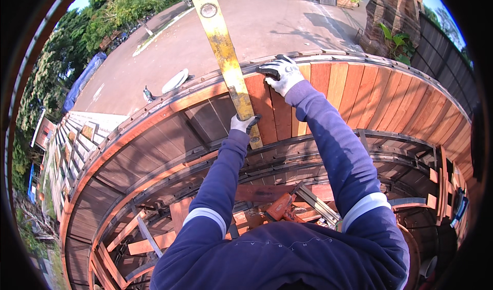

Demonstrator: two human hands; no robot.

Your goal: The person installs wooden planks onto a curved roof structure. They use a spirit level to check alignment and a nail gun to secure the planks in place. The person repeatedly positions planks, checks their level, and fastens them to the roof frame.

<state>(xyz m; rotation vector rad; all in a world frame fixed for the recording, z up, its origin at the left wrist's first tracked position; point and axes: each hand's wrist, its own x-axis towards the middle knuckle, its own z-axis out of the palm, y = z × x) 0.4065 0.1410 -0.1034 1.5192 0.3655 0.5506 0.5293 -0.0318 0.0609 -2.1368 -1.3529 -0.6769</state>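
My left hand point(244, 123), in a white and dark work glove, is closed around the lower part of a long yellow spirit level point(228, 51). The worn level lies against the curved wooden wall, its far end sticking out past the top rim and its near end over the last fitted planks. My right hand point(282, 74), gloved alike, grips the top edge of a reddish wooden plank point(264, 105), just right of the level. Its fingers bend over the edge, partly hidden. Fitted planks point(359, 95) in light and dark reddish tones run on to the right.
Left of the level, the curved wall shows dark boards point(169, 131) behind a reddish rim. Below me are dark curved ribs, loose wood offcuts point(149, 244) and an orange tool point(280, 208). Beyond lie a paved yard point(287, 18), a white object point(175, 81) and a palm trunk point(393, 18).
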